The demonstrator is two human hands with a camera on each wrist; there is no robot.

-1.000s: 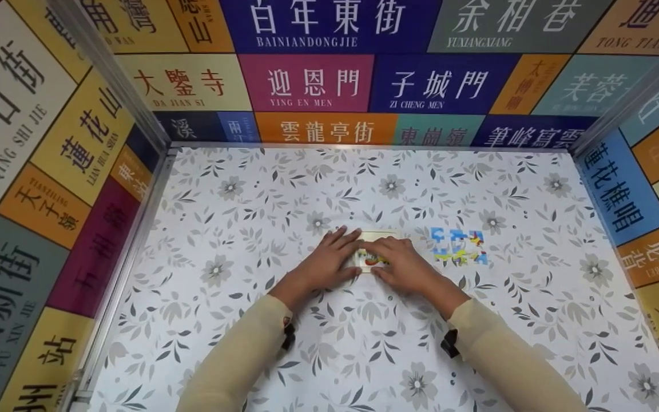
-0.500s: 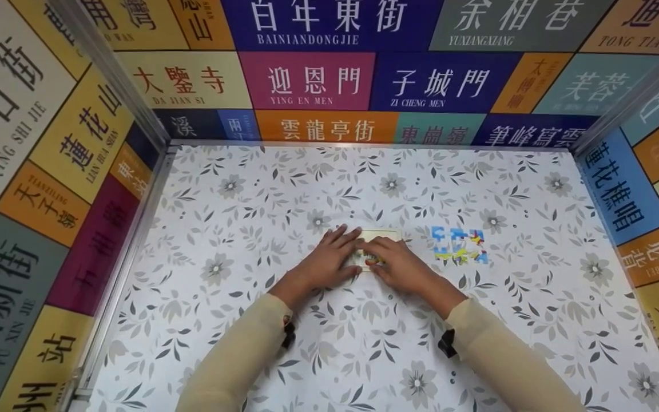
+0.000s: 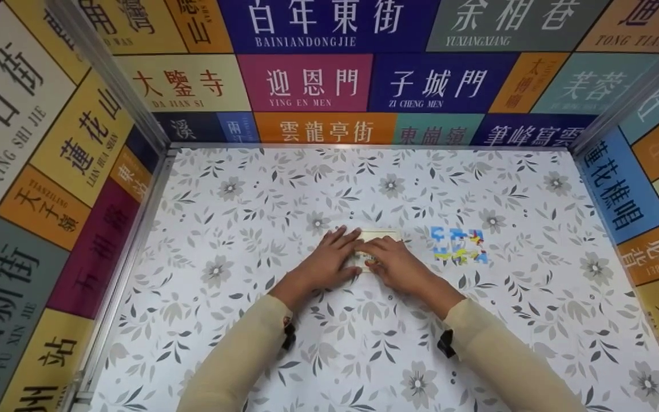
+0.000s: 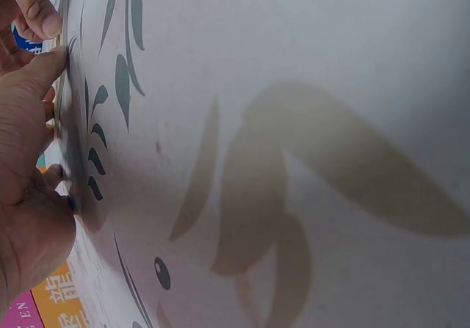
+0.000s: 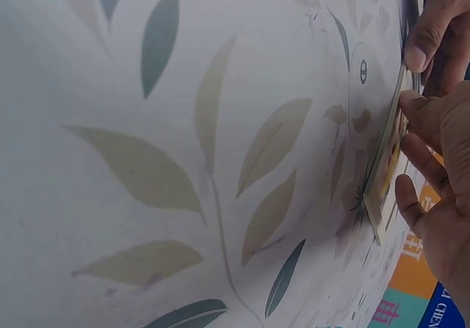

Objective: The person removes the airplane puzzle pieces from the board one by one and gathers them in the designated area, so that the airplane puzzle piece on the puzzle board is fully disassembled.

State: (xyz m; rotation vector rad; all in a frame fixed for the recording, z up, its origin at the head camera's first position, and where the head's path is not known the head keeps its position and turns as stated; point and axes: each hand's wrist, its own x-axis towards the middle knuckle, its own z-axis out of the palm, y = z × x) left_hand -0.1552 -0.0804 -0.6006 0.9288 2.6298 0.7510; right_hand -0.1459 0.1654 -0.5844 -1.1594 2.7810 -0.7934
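A shallow, cream-coloured puzzle tray [image 3: 382, 234] lies on the patterned cloth between the two hands, partly covered by them. My left hand [image 3: 329, 260] holds its left end, fingers over the far side and thumb at the near edge. From the right, my right hand [image 3: 399, 264] bends over the tray with thumb and fingers down on its middle. A red and yellow bit of printed puzzle [image 3: 370, 262] shows by the right thumb; whether the fingertips pinch a piece I cannot tell. In the right wrist view the tray's corner [image 5: 376, 210] sticks out beyond the right fingers.
Right of the tray, several loose puzzle pieces [image 3: 459, 245], blue, yellow and red, lie grouped on the white leaf-and-flower cloth [image 3: 284, 189]. Panels with printed street names [image 3: 312, 83] stand around the back and both sides.
The right thumb and fingers have shifted slightly left and inward over the tray, covering more of the red print. My left hand stays put, as do the loose pieces.
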